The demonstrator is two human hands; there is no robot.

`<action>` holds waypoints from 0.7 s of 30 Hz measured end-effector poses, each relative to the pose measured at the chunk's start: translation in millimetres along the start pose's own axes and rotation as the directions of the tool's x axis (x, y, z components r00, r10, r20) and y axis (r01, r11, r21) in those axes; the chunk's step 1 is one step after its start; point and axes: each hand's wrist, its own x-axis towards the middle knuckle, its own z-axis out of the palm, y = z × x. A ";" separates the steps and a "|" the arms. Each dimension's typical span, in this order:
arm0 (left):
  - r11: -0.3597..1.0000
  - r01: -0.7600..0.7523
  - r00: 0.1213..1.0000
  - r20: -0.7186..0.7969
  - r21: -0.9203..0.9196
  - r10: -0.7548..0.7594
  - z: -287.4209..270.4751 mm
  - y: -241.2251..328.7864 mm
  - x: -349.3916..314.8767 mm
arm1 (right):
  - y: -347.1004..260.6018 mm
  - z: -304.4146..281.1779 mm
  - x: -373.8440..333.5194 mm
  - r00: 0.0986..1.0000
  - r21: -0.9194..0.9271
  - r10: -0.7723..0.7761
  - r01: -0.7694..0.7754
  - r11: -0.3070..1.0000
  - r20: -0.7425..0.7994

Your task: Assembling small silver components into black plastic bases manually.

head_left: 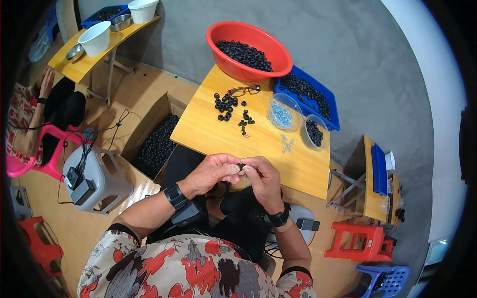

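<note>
Over the near edge of the wooden table (pixel 208 126), my left hand (pixel 217 172) and my right hand (pixel 262 180) meet, pinching a small black part (pixel 241 167) between thumbs and fingers. Its exact kind is too small to tell. Loose black round parts (pixel 226 106) with holes lie on the table beyond my hands, with a smaller cluster (pixel 245 120) beside them. Small silvery pieces (pixel 287 144), like screws or pins, are scattered to the right. A clear tub (pixel 284 113) holds bluish-silver small pieces, and a second clear tub (pixel 314 132) holds black parts.
At the table's far side stand a red basin (pixel 213 37) and a blue tray (pixel 335 116), both with black parts. Eyeglasses (pixel 244 91) lie before the basin. A cardboard box (pixel 130 141) of black parts stands left. Another person (pixel 32 116) sits far left. Stools (pixel 97 166) stand around.
</note>
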 end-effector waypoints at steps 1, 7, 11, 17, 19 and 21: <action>1.000 0.000 1.000 0.000 0.001 0.000 -1.2 -1.1 0.3 | 0.2 0.6 0.5 0.999 -0.064 -0.033 0.033 0.997 0.004; 0.996 -0.021 1.000 0.017 -0.085 0.022 -2.7 -2.0 0.1 | -5.0 3.8 2.7 0.997 -0.148 -0.068 0.064 0.987 -0.025; 0.996 0.010 1.000 0.000 -0.092 -0.010 -1.6 -0.1 -1.8 | -4.3 4.2 1.3 0.997 -0.195 -0.077 0.073 0.978 -0.013; 0.993 0.025 1.000 0.007 -0.113 -0.025 -3.2 -2.5 -1.2 | -8.0 1.3 6.4 0.999 -0.217 -0.044 0.049 0.975 0.029; 0.996 0.034 0.999 -0.013 -0.079 -0.035 -2.9 -0.1 -1.3 | -5.3 0.7 10.1 0.994 -0.243 -0.081 0.095 0.965 0.069; 0.995 0.044 0.999 0.001 -0.085 -0.044 -3.4 2.3 -2.1 | -6.7 2.3 10.7 0.994 -0.226 -0.079 0.095 0.969 0.080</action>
